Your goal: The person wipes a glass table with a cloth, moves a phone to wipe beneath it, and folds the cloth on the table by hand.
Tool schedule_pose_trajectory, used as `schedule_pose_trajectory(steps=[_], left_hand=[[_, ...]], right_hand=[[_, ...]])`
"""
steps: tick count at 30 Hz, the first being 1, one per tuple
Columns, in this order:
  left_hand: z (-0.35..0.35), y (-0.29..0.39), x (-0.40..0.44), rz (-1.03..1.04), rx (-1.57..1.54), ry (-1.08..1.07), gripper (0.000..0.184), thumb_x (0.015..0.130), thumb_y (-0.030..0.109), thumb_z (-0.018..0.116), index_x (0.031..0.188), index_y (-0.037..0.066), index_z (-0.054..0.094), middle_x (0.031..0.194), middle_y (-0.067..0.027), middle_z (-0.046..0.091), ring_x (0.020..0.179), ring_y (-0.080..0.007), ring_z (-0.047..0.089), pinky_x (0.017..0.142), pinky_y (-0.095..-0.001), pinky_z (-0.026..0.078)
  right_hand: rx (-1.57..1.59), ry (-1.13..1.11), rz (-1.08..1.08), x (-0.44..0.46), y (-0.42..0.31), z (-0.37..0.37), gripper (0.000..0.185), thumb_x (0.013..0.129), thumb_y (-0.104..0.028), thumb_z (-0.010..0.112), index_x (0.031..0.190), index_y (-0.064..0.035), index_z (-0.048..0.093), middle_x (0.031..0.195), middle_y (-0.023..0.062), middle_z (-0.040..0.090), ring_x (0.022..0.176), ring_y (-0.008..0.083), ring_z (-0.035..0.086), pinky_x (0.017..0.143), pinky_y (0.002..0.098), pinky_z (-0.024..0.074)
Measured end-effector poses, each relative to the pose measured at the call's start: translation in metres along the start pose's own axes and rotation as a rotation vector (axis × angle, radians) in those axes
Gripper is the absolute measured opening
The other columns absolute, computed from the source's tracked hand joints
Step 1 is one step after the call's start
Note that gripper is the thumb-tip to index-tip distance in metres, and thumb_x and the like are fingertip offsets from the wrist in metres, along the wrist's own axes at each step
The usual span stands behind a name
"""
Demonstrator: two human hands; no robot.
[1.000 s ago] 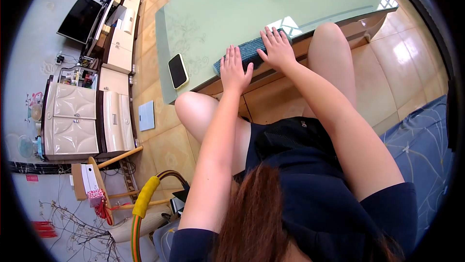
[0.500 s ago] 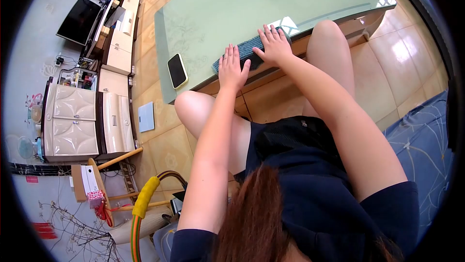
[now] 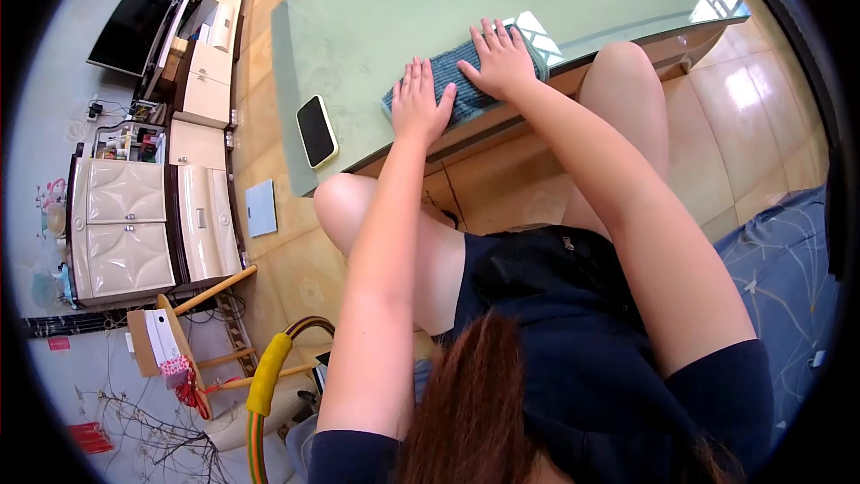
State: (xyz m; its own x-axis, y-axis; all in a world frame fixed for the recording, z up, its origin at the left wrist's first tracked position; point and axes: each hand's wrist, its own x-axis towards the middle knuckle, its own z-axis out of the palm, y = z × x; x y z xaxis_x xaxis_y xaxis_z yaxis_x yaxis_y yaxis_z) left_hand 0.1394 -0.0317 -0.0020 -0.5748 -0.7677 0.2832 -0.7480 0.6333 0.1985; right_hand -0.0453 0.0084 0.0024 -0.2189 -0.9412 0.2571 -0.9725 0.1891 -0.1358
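Observation:
A folded blue-green cloth (image 3: 461,81) lies along the near edge of the glass-topped table (image 3: 385,9). On its left end rests my left hand (image 3: 419,110), palm down, fingers extended and thumb apart. My right hand (image 3: 502,65) lies flat near the cloth's right end with its fingers spread. Neither hand is wrapped round anything. Left of my left hand, a phone (image 3: 317,131) with a dark screen and pale case lies on the table near the corner.
Both knees are at the table's near edge. A scale-like pale panel (image 3: 261,208) lies on the tiled floor. Cream cabinets (image 3: 127,226) and a television (image 3: 131,29) stand at the left. A yellow-wrapped hoop (image 3: 267,375) is at the lower left.
Both hands have moved up and slightly left in view, farther onto the table, and more of the cloth now shows on the tabletop. The camera view has shifted a little.

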Motion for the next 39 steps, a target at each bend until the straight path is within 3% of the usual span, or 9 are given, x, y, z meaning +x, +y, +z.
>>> schedule_pose_trajectory(steps=[21,39], left_hand=[[0.019,-0.027,0.076,0.011,0.08,0.064,0.072,0.093,0.053,0.043,0.145,0.006,0.034,0.152,-0.0135,0.032,0.142,-0.027,0.028,0.115,-0.0448,0.021],[0.01,-0.006,0.045,-0.021,0.1,0.015,0.072,0.093,0.051,0.045,0.146,0.004,0.031,0.153,-0.0146,0.029,0.143,-0.0272,0.025,0.116,-0.0439,0.019]], right_hand=[[-0.083,0.027,0.002,0.077,-0.006,0.019,0.073,0.094,-0.058,0.032,0.148,-0.0084,0.029,0.154,0.0138,0.026,0.144,0.0285,0.02,0.117,0.0443,0.0138],[-0.023,0.018,-0.015,0.041,-0.006,0.012,0.072,0.094,-0.054,0.032,0.148,-0.0067,0.029,0.155,0.0141,0.025,0.145,0.0287,0.019,0.118,0.0446,0.0121]])
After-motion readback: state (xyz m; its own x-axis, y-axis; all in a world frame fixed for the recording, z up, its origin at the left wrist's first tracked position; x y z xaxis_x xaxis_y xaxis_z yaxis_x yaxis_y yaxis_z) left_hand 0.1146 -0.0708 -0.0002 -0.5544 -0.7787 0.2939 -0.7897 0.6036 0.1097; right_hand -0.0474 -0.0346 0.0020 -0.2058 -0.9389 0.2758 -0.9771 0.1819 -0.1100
